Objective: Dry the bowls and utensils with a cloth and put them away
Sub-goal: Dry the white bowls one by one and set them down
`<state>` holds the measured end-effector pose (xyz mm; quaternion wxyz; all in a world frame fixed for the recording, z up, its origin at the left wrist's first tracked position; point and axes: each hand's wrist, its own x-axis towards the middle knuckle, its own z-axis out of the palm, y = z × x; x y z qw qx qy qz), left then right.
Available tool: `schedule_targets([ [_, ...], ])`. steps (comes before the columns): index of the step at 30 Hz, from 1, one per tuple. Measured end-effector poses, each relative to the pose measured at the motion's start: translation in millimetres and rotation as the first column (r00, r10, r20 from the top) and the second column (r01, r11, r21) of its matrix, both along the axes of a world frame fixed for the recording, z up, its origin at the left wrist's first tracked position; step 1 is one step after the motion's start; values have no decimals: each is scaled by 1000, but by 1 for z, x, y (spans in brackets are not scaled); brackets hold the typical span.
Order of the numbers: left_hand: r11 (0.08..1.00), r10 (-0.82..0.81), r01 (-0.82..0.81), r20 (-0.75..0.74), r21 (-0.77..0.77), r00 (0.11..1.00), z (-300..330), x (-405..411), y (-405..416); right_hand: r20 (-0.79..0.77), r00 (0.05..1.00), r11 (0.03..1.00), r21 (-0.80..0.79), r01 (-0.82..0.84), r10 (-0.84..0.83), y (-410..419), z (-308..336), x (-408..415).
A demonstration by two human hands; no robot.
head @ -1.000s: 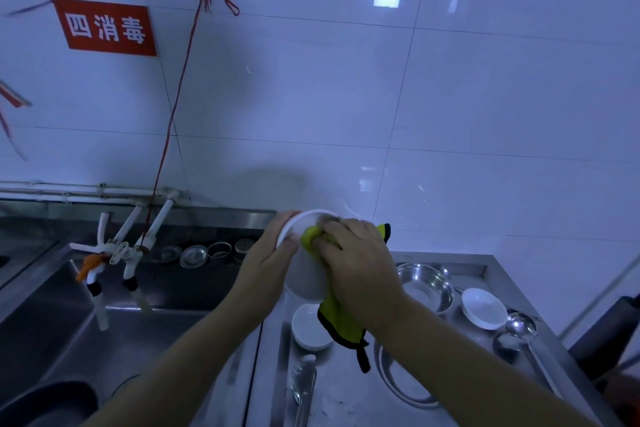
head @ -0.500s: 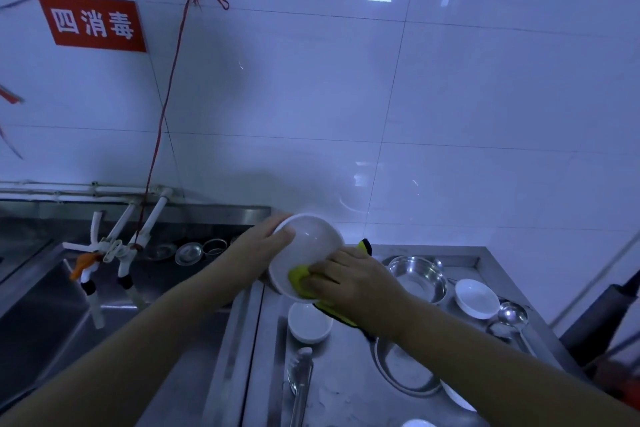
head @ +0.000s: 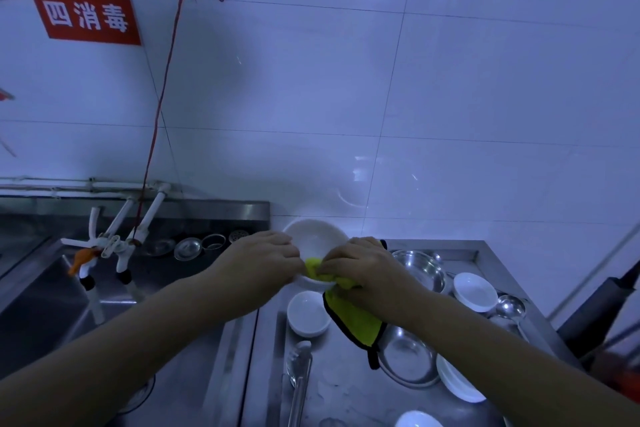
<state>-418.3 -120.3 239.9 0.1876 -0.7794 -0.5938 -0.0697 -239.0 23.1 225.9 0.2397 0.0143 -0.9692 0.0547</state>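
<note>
My left hand grips the near left rim of a white bowl held above the steel counter, its opening facing up toward me. My right hand holds a yellow cloth with black trim and presses a bunched part of it against the bowl's near edge. The rest of the cloth hangs down below my right wrist. A smaller white bowl sits on the counter just beneath.
On the steel counter lie metal tongs, steel bowls, white dishes and a ladle. A sink with white taps is at left. The tiled wall stands close behind.
The bowl has tipped from facing sideways to opening upward and come lower. My right hand with the cloth moved from inside the bowl to its near rim.
</note>
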Motion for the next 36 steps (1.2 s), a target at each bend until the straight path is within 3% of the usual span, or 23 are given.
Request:
schedule_targets([
  [2,996,80,-88,287,16,954,-7,-5,-3,-143,988,989,-142,39,-59,2,-1,5],
  [3,988,148,-152,512,-34,846,-11,-7,-5,-219,967,969,-236,74,-127,4,-2,9],
  [4,977,210,-168,735,-131,645,-14,-7,-7,-273,940,939,-326,111,-205,6,-2,12],
  [5,974,223,-116,897,-193,382,-16,-3,-8,-299,915,907,-398,139,-272,6,-3,13],
  [7,988,148,-28,987,-150,-66,-17,11,-6,-296,901,873,-461,157,-318,0,-1,7],
  [8,994,103,-6,972,-106,-209,-18,20,-4,-300,902,879,-453,151,-309,-6,0,2],
  [9,998,62,13,947,-61,-316,-18,28,0,-321,900,891,-432,138,-295,-13,1,-3],
  [11,1000,0,10,900,6,-437,-15,40,8,-398,879,922,-371,108,-262,-24,4,-10],
  [15,999,-35,-14,832,33,-553,-6,48,19,-487,859,985,-131,110,-160,-34,1,-10],
  [20,999,-38,-2,835,44,-549,-5,59,19,-517,847,990,-6,143,-126,-38,-1,-9],
  [22,999,-36,-12,850,35,-525,-6,63,18,-491,855,986,-94,138,-166,-29,7,-10],
  [24,999,-39,-29,861,28,-507,-7,65,17,-455,847,942,-306,141,-275,-15,17,-11],
  [26,998,-61,-25,856,57,-513,-6,64,16,-418,827,819,-567,86,-376,-3,24,-11],
  [28,996,-80,-10,839,88,-538,-3,61,16,-356,828,684,-728,44,-432,4,22,-10],
  [31,994,-103,-28,771,110,-629,-2,55,17,-298,830,658,-746,106,-472,5,16,-7],
  [34,988,-147,-85,662,125,-735,-4,46,20,-333,770,712,-669,214,-544,1,13,-1],
  [36,986,-167,-112,637,127,-753,-4,42,23,-385,772,790,-565,237,-507,-7,15,-1],
])
